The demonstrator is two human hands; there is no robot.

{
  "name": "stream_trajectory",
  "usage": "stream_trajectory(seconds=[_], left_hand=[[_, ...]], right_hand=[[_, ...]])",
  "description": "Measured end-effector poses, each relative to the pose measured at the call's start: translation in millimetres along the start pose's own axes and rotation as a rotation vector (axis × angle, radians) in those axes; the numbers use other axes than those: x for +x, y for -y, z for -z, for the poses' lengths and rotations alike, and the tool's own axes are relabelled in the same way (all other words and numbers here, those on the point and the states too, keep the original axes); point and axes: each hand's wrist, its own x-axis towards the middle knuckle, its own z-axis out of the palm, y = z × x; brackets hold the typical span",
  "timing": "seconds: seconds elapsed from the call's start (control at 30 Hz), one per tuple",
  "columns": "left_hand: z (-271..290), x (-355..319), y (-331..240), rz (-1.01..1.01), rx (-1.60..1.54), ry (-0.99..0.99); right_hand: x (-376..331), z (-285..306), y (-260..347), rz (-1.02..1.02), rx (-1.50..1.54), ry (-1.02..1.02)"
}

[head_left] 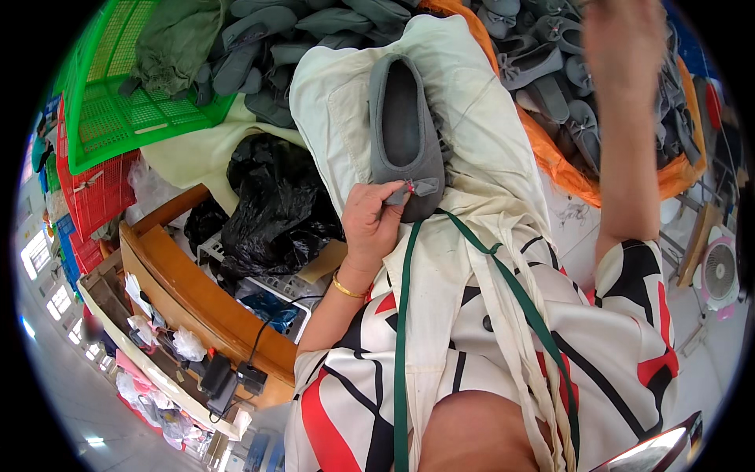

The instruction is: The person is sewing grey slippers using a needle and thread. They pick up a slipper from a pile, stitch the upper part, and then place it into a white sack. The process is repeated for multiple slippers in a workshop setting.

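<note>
A grey slip-on shoe (430, 149) lies on the pale apron cloth (334, 94) over my lap, its toe toward me. At the toe sits a small grey fabric bow (425, 187) with a spot of pinkish red at its middle. My left hand (371, 223) is closed in a pinch on the bow, thumb and fingers against the toe. My right hand (624, 39) is raised far out to the right, above the orange sack. Motion smears it and the top edge cuts it off, so its fingers and anything in them cannot be made out.
An orange sack (537, 145) full of grey shoes with bows stands at the right. More grey shoes (314, 27) are piled behind my lap, beside a green plastic basket (118, 118). Left are a black plastic bag (271, 200) and wooden desk (204, 291); a fan (719, 271) stands far right.
</note>
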Motion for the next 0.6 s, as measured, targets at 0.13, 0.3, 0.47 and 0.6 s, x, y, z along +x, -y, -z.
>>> stream_trajectory(seconds=[0.13, 0.3, 0.47, 0.6], left_hand=[[-0.2, -1.1, 1.2, 0.098, -0.088, 0.017], [2.6, -1.2, 1.9, 0.209, -0.23, 0.027], [4.1, -0.8, 0.5, 0.288, -0.197, 0.058], [3.4, 0.0, 3.4, 0.313, -0.196, 0.073]], right_hand=[[-97.6, -58.1, -17.4, -0.183, -0.206, 0.723], [-138.8, -87.2, -21.6, 0.164, -0.355, 1.092], [-131.4, -97.8, -21.8, 0.412, -0.461, 1.051], [-139.6, -107.0, -29.4, 0.368, -0.497, 0.949]])
